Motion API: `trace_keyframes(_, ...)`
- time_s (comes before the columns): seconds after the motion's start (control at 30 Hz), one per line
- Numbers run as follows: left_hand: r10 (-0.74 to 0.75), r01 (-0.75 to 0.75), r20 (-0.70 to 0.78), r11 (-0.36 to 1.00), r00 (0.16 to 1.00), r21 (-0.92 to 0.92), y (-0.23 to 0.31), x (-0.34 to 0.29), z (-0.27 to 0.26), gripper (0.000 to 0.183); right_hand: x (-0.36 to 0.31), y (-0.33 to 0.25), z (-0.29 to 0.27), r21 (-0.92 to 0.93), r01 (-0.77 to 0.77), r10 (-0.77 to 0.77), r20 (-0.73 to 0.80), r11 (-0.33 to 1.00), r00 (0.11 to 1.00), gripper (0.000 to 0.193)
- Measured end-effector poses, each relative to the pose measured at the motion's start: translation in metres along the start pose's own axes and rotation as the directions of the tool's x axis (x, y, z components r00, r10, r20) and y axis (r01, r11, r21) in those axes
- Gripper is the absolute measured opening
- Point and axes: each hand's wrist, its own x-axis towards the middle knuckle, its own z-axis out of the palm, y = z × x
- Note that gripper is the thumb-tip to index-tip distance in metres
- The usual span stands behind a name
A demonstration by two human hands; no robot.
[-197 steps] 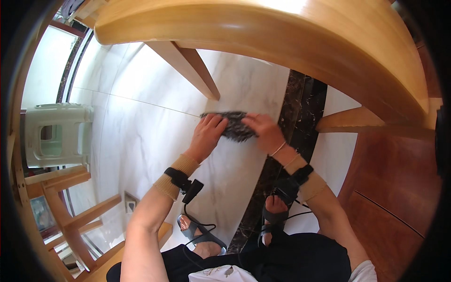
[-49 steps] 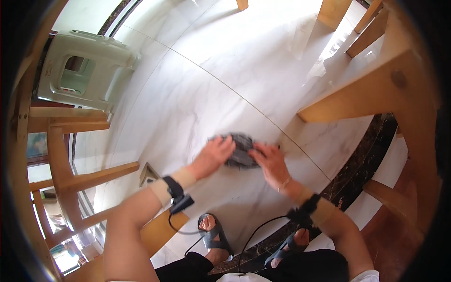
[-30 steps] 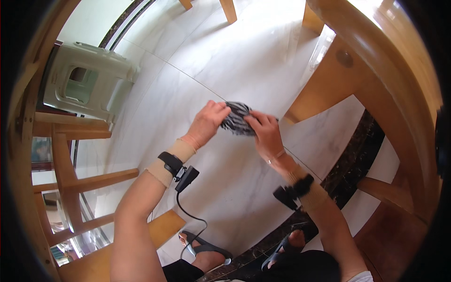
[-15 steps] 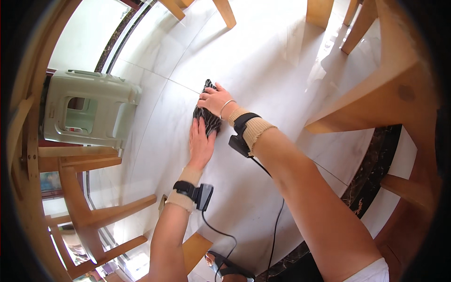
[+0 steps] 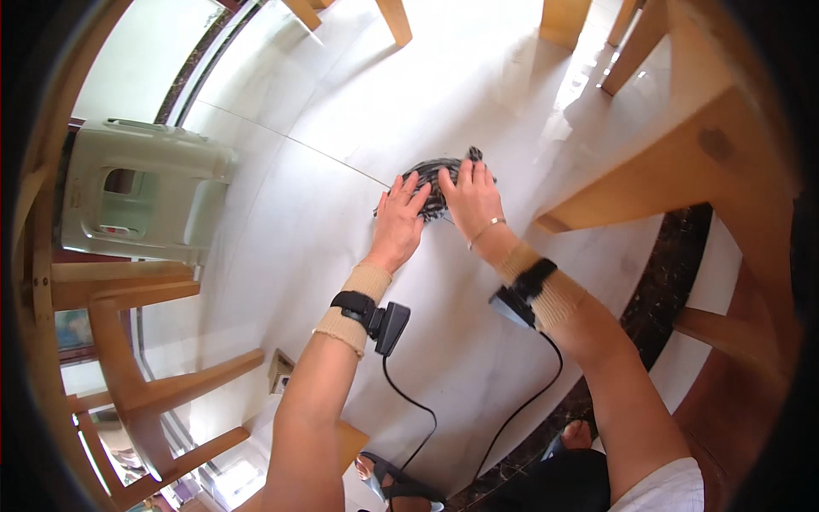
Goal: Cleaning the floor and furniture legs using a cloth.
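Observation:
A crumpled black cloth with light streaks [image 5: 433, 169] lies bunched on the pale marble-patterned floor [image 5: 341, 247]. My left hand [image 5: 399, 224] rests on its left part, fingers stretched and slightly spread. On the right part lies my right hand [image 5: 473, 207], its fingers also extended over the fabric. Both palms face down, with the cloth pressed under the fingers rather than wrapped in them. Some of the cloth is hidden beneath the hands. Each wrist wears a beige knit band with a strapped black device, and a cable hangs from each.
A pale green plastic box-like piece with a rectangular opening [image 5: 128, 243] stands at the left. Wooden furniture legs [image 5: 614, 183] rise at the right, and more wooden frames [image 5: 205, 380] at lower left. A dark floor border [image 5: 674, 273] curves along the right.
Both hands have moved to the right with the cloth. The cloth was elongated away from me and now spreads more sideways. The right hand, formerly beyond the left, is now beside it.

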Motion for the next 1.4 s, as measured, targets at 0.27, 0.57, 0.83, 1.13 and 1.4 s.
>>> trace_keyframes(0.27, 0.218, -0.218, -0.017, 0.966, 0.976, -0.138, 0.081, -0.059, 0.025, 0.054, -0.142, 0.039, -0.051, -0.103, 0.072, -0.068, 0.034, 0.992, 0.997, 0.035)
trace_keyframes(0.57, 0.444, -0.399, 0.106, 0.869, 0.89, -0.291, 0.099, -0.147, 0.023, 0.035, -0.242, 0.028, -0.115, 0.441, 0.085, -0.22, 0.263, 0.893, 0.939, 0.029)
trace_keyframes(0.83, 0.584, -0.552, -0.153, 0.808, 0.797, 0.207, 0.07, 0.042, -0.044, 0.024, -0.078, 0.014, -0.064, 0.463, -0.193, 0.213, 0.009, 0.865, 0.977, 0.039)
trace_keyframes(1.13, 0.358, -0.359, -0.039, 0.934, 0.933, 0.003, -0.028, 0.107, -0.018, 0.03, 0.025, -0.009, -0.015, 0.497, -0.27, 0.201, 0.188, 0.825, 0.961, 0.022)
trace_keyframes(1.4, -0.079, 0.07, 0.051, 0.985, 0.996, 0.159, -0.106, -0.067, -0.082, 0.056, 0.042, -0.105, -0.008, 0.624, 0.11, -0.358, 0.287, 0.773, 0.889, 0.03)
